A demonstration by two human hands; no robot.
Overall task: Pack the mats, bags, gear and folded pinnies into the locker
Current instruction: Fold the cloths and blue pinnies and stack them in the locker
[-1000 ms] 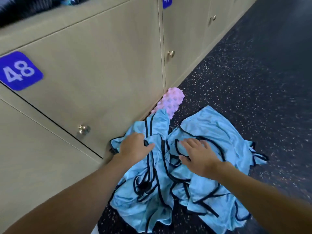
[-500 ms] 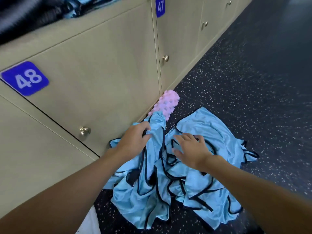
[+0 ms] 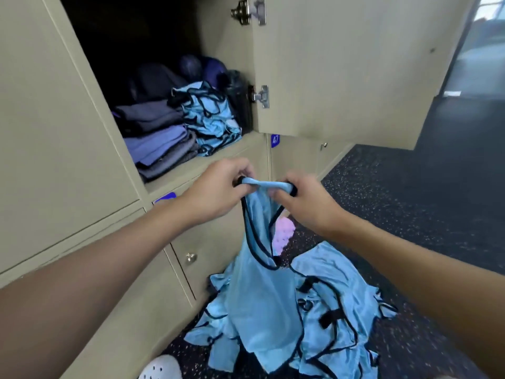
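Both hands are up off the floor now, lifting one pinny (image 3: pixel 259 283) clear of the pile (image 3: pixel 336 310). Left hand (image 3: pixel 218 190) and right hand (image 3: pixel 306 206) each pinch its top strap, fingers curled tight. It hangs toward 6 o'clock (pink roller (image 3: pixel 284 236) behind). Open locker (image 3: pixel 218 160) at 11 o'clock holds folded pinnies (image 3: pixel 210 116).

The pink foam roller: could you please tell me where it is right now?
Head view, just right of centre: the pink foam roller lies on the floor by the lower lockers, partly hidden behind the held-up blue pinny.
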